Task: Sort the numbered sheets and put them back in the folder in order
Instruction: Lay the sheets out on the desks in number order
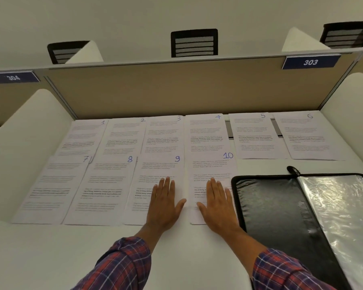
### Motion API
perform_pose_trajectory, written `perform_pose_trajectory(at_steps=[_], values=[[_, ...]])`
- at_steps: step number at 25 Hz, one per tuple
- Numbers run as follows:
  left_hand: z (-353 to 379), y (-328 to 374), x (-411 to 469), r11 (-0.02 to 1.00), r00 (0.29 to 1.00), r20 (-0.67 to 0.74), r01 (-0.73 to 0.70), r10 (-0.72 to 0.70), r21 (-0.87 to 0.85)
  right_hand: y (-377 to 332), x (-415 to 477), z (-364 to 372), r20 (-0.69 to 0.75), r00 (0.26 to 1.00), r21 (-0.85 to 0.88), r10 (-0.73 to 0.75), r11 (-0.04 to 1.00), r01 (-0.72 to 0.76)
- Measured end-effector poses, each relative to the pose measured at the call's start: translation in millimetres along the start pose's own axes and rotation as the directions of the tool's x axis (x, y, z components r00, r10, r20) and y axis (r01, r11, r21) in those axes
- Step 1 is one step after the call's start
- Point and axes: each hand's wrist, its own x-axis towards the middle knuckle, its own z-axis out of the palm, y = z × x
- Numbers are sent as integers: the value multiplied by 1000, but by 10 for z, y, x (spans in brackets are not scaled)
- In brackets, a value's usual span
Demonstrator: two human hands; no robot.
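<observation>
My left sleeve [122, 266] and right sleeve [281, 273] are plaid: red and navy squares crossed by thin white lines. The sheets [256, 139] are white, printed with grey and black text, and each carries a handwritten number in blue-violet ink. The folder [266, 206] is black, and its plastic pockets [340, 206] are clear with a silvery, crinkled sheen. The tabletop [50, 258] is white. The partition [176, 91] is beige. The number plates [310, 62] are dark blue with white digits. The chairs [194, 43] are black with grey-striped mesh backs.
</observation>
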Motion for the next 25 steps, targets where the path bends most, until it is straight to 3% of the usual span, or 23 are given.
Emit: perform_pose_trajectory(at_steps=[9,19,25], values=[[-431,-1408,118,999,997,-62,-45,47,23,-1563,583,92,-47,999,10,-10,1000,11],[-782,-3267,334,997,996,-47,70,-69,23,-3417,1399,259,-22,991,85,-134,987,136],[-993,-4080,799,973,970,-77,229,-231,-36,-4132,2085,114,41,994,246,-98,965,85]])
